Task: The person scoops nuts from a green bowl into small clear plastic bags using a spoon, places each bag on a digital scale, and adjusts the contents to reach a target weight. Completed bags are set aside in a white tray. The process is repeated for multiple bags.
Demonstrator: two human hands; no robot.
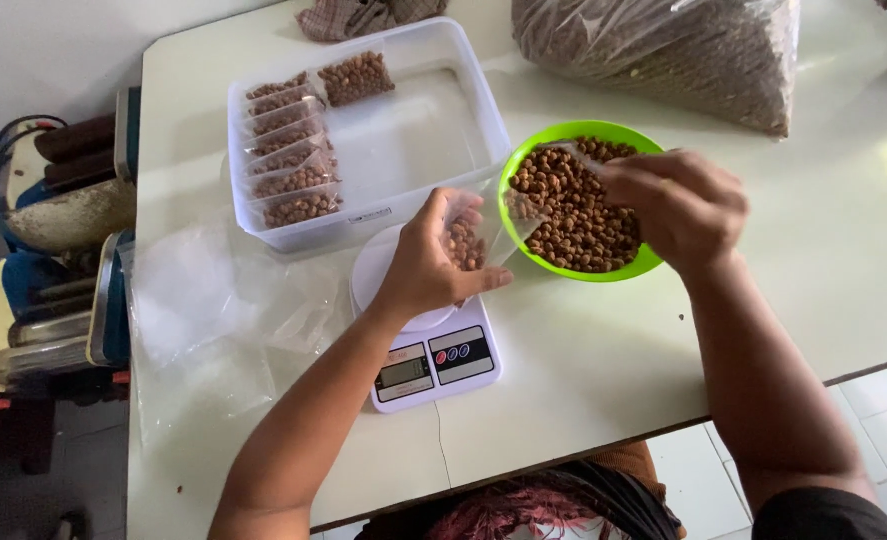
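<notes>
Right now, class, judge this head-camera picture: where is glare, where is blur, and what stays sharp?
Head view: daylight glare whitens the table at the right; the right hand over the green bowl looks slightly motion-blurred; the left hand holding the small clear bag above the white scale is sharp; shadows are soft.

Large clear sack of brown nuts (664, 55) at the table's far right corner, cut off by the top edge. Checked cloth (359, 15) at the far edge likewise cropped. Scale display (405, 372) too small to read. Right hand (679, 205) fingertips blurred over the green bowl (524, 160).
</notes>
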